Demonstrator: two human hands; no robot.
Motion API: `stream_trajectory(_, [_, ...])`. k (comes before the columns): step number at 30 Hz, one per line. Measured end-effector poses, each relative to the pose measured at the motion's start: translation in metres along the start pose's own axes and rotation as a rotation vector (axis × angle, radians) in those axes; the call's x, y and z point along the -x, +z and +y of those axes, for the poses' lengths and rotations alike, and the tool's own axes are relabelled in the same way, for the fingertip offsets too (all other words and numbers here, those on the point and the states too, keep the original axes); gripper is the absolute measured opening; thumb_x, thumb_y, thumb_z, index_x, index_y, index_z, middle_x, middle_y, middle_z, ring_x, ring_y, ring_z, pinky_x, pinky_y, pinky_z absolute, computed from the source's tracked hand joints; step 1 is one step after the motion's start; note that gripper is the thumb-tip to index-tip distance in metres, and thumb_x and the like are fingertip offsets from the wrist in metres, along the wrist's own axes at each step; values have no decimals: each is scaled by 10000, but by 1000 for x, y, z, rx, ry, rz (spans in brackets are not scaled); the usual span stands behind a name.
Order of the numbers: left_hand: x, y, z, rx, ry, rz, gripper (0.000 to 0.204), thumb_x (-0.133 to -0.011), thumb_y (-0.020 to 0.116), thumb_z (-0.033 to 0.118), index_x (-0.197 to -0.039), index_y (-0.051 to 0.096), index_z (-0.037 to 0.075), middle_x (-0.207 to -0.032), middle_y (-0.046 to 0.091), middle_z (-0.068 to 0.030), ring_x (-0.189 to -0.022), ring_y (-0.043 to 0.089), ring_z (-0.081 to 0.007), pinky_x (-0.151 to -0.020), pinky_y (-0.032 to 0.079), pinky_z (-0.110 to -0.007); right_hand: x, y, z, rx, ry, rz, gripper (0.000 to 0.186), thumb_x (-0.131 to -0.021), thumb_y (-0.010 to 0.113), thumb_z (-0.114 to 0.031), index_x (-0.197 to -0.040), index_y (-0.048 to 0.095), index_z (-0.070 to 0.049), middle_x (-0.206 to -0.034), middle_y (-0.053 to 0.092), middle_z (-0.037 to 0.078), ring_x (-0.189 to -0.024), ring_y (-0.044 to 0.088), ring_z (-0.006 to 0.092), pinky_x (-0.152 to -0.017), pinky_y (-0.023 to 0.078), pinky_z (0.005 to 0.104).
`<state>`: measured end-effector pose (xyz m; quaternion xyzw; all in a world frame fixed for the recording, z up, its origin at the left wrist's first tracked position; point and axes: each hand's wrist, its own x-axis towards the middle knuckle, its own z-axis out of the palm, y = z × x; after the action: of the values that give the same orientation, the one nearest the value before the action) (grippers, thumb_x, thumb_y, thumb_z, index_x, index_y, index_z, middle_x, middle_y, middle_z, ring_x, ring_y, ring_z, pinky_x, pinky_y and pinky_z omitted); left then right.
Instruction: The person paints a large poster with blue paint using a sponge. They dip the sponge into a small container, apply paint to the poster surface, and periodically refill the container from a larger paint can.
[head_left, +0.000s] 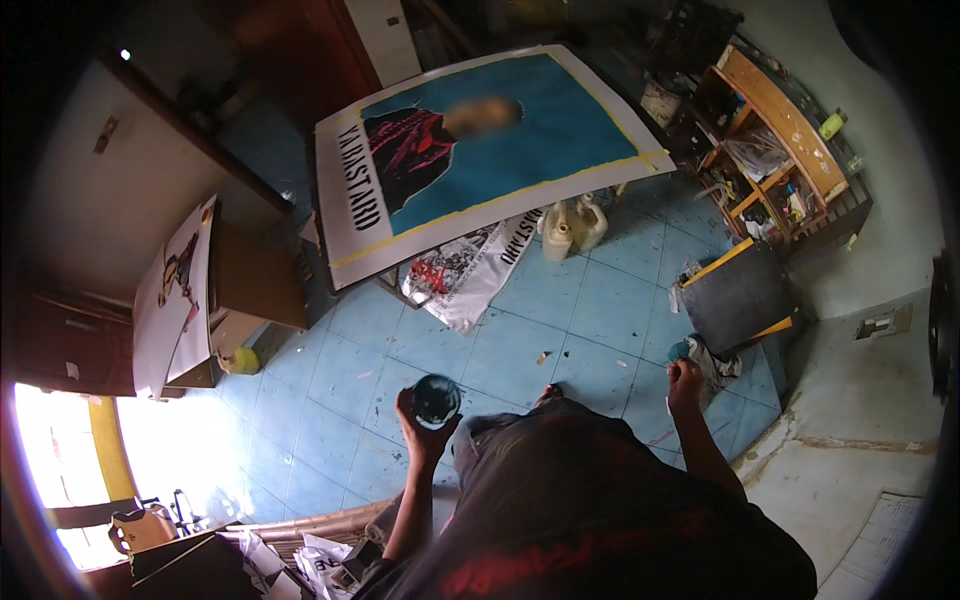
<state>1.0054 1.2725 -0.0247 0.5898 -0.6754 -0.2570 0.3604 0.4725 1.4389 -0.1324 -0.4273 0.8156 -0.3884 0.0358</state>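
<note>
My left hand (408, 421) is wrapped round a round cup (437, 401) with dark blue-green paint in it. On the right, the fingers of my right hand (684, 385) are closed on a small teal-tipped thing (680, 350); its kind is too small to tell, and part of it is hidden in the fingers. Ahead of me, a large poster painting (540, 130) lies on a table, with a figure in a dark red-patterned garment against a teal background. Yellow tape (500, 192) borders the teal area. Neither hand touches the painting.
Pale plastic jugs (558, 236) and a printed white sheet (470, 275) are below the table's near edge. A dark board (740, 297) and a crumpled cloth (712, 370) lie at right, before a cluttered wooden shelf (785, 150). Another painted panel (180, 300) leans at left.
</note>
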Motion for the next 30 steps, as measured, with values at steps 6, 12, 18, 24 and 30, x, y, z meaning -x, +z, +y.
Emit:
stream_trajectory(6, [-87,98,117,142,184,-164,1009,-558,946,237,-1357,374,10,-1248,486,-168,-1150,538,-298,-952,472,-403,-70,-41,20,-159,278,-22,139,-873,620,15,-1010,600,28,-1003,601,136,-895,608,247,-754,523,335])
stream_trajectory(12, [-154,165,170,241,229,-217,1011,-554,936,224,-1379,393,8,-1330,449,-172,-1250,472,-327,-1038,415,-418,-135,-25,-45,99,-47,14,112,-908,591,-36,-1005,574,16,-983,542,99,-879,564,198,-773,501,315])
stream_trajectory(18, [-232,241,199,291,327,-239,997,-584,925,229,-1394,388,4,-1364,424,-184,-1277,451,-345,-1048,412,-424,-234,-28,-101,118,-77,-46,158,-902,638,-97,-1004,604,19,-1047,581,187,-955,576,356,-836,467,449])
stream_trajectory(24, [-311,307,258,456,337,-432,1051,-626,890,173,-1439,244,11,-1412,393,-195,-1318,431,-330,-1079,383,-429,-340,-18,-124,183,-223,-129,173,-946,586,-127,-984,533,34,-989,544,207,-875,560,382,-793,473,444])
stream_trajectory(30, [-359,343,290,443,455,-415,1081,-639,887,180,-1448,187,24,-1425,396,-212,-1345,413,-344,-1099,363,-450,-422,20,-119,-182,-298,-178,147,-957,534,-76,-1066,542,22,-1004,518,155,-875,562,270,-742,499,360])
